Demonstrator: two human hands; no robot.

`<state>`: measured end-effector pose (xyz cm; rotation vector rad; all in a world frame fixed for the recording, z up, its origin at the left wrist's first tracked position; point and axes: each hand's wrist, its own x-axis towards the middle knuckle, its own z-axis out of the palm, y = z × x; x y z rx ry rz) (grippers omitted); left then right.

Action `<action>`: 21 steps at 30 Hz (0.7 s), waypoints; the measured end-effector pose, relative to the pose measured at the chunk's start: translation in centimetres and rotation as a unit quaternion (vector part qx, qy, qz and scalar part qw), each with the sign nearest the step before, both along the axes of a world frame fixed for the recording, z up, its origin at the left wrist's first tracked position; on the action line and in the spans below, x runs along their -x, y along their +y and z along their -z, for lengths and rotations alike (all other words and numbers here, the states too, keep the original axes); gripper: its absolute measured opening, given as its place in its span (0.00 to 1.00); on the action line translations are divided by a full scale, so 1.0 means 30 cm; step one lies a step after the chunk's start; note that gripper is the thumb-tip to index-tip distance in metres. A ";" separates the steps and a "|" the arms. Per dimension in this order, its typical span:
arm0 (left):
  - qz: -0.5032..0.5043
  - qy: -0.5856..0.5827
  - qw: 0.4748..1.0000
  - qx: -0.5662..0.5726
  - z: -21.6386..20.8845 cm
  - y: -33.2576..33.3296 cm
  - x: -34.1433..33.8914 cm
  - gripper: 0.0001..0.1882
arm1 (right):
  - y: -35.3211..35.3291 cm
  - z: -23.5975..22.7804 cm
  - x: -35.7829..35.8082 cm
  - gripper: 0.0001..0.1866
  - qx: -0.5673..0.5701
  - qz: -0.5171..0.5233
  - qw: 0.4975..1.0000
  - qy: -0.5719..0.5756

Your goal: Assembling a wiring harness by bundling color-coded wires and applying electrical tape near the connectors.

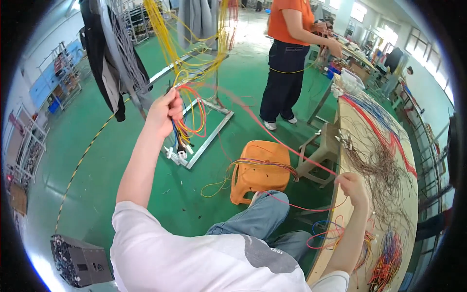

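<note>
Wires (187, 114) are bunching up in the left hand (165, 111), which is raised high over the green floor (121, 160) with the fingers closed tight round the bundle. It's a mix of red, orange, yellow and blue strands looping out just beside the fist, and the ends are dangling below it with little white connectors (177, 153) on them. Above the hand, a big sheaf of yellow wires (165, 34) is hanging down from a rack.

One red wire (272, 136) is stretching from that bundle across to the right hand (352, 187), which is sitting at the edge of the wooden board (340, 214). That hand is looking pinched shut on the red wire, though the fingertips are turned away so I can't tell exactly how it's gripping.

The board is covered in laid-out harness wiring: brownish strands spreading across the middle, red and blue runs along the far side, and coils of red, blue and orange near the person's right elbow.

An orange stool (258, 175) is standing on the floor between the two hands, with loose wires draped over it. A second, grey stool (318, 153) is sitting just beside the board. Another person in an orange shirt (292, 19) is standing well apart at the far end, hands busy at a bench
</note>
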<state>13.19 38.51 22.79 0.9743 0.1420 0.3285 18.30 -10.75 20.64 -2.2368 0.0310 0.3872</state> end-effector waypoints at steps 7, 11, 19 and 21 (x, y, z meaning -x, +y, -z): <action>0.167 0.044 0.964 -0.203 -0.140 -0.253 -0.040 0.12 | 0.469 -0.166 0.040 0.12 -0.048 -0.317 0.931 -0.177; 0.232 0.023 0.941 -0.245 -0.163 -0.427 -0.058 0.12 | 0.555 -0.254 0.024 0.12 -0.140 -0.274 0.929 -0.207; 0.396 0.088 0.897 -0.178 -0.157 -0.523 -0.094 0.10 | 0.436 -0.273 0.027 0.10 -0.119 -0.156 0.964 -0.180; 0.442 0.099 0.871 -0.190 -0.151 -0.519 -0.105 0.11 | 0.409 -0.264 0.037 0.11 -0.102 -0.152 0.964 -0.191</action>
